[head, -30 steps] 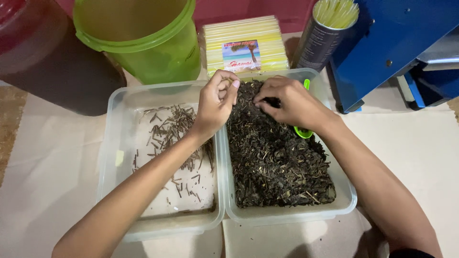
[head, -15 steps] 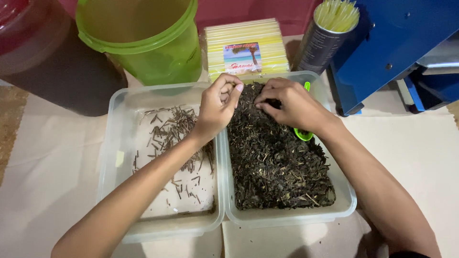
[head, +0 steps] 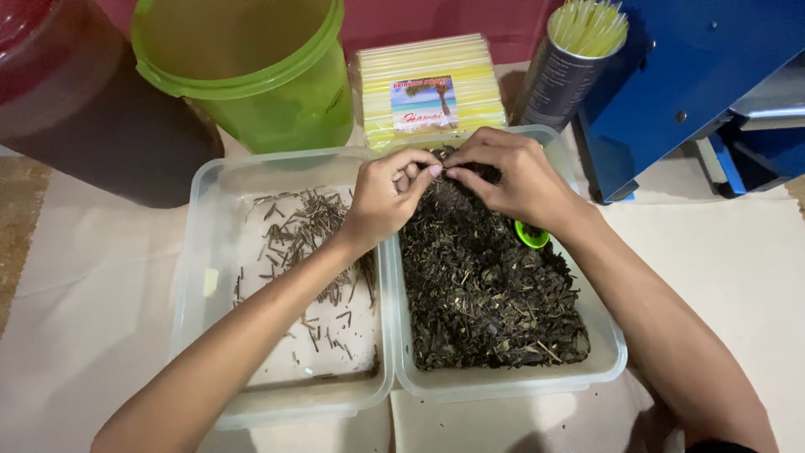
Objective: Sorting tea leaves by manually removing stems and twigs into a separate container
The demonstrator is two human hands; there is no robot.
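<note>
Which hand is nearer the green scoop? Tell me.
Right. The right hand lies just above the green scoop, its wrist nearly over it; the left hand is farther off, at the tubs' shared edge.

Lighting: dim, warm, from overhead; soft shadows under forearms toward 6 o'clock. Glare: faint sheen on clear container (head: 210, 252) rim, 9 o'clock. Focus: centre sharp; corners at 11 and 1 o'clock darker, slightly soft

Green bucket (head: 251, 75), straw pack (head: 432, 88) and straw tin (head: 570, 71) blocked twelve o'clock; blue machine (head: 688, 75) blocked two; bare tabletop (head: 729, 277) lay free at three.
</note>
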